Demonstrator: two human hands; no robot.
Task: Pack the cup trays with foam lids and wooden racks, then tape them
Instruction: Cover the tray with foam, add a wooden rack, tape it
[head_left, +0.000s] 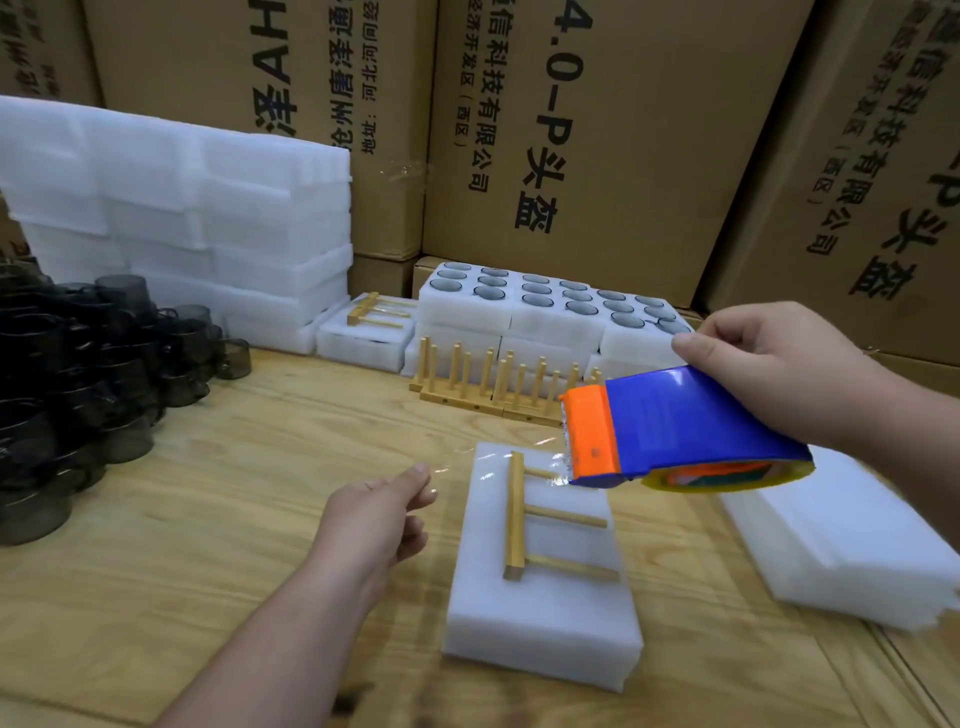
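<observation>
A white foam pack (540, 613) lies on the wooden table in front of me, with a wooden rack (540, 519) flat on its lid. My right hand (774, 364) grips a blue and orange tape dispenser (675, 431) just above the pack's far right corner. A strip of clear tape (457, 457) stretches from the dispenser leftward over the pack's far end. My left hand (384, 514) pinches the free end of that tape, just left of the pack.
Dark cups (88, 374) are piled at the left. Stacked foam lids (197, 218) stand behind them, more foam sheets (852, 545) lie at the right. Cup-filled foam trays (550, 306) and upright wooden racks (493, 379) sit at the back, before cardboard boxes (587, 130).
</observation>
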